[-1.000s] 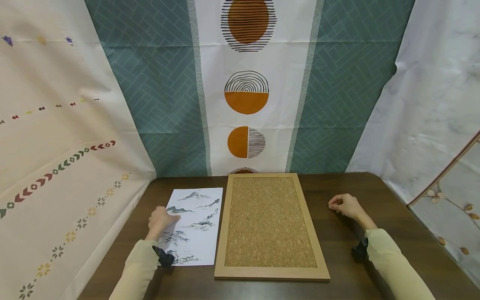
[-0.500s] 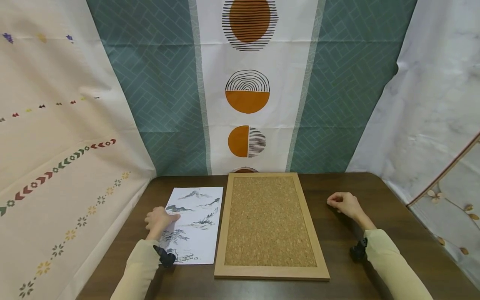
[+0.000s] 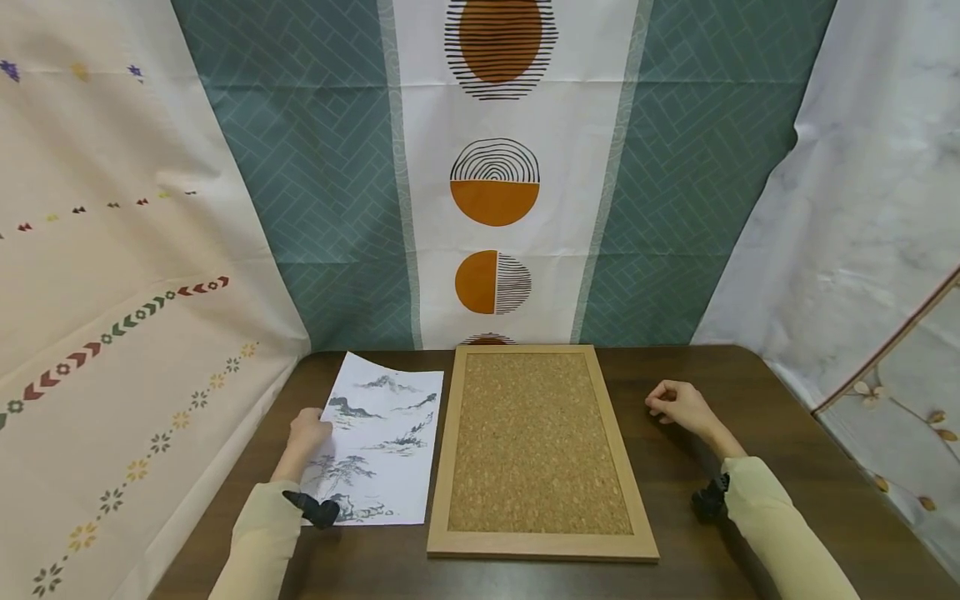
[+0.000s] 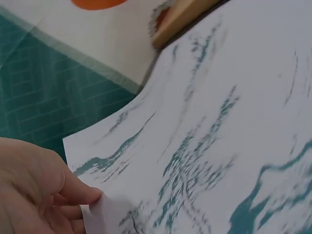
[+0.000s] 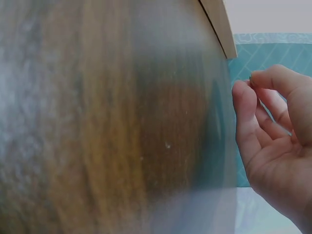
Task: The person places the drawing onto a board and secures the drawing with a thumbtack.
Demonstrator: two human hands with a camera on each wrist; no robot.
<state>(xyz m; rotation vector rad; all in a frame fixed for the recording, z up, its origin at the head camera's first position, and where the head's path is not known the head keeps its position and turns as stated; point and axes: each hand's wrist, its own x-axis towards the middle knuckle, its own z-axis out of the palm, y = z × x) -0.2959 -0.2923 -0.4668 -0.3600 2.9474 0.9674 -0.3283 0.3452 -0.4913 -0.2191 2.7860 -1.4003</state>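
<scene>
A white sheet of paper printted with an ink landscape lies on the table left of a cork board. My left hand pinches the sheet's left edge, thumb on top; the far left corner is raised and the paper bows, as the left wrist view shows on the paper. My right hand is over the table, right of the board. In the right wrist view, the thumb and index fingertips of the right hand meet around a tiny brownish object, mostly hidden and too small to identify.
The board's light wooden frame stands between the sheet and my right hand. Under everything is a dark wooden table. Patterned cloths hang close behind, with a green and white curtain at the far edge.
My left hand has taken the sheet's left edge and moved slightly left; the far left corner has risen. My right hand has shifted a little left, fingertips still together.
</scene>
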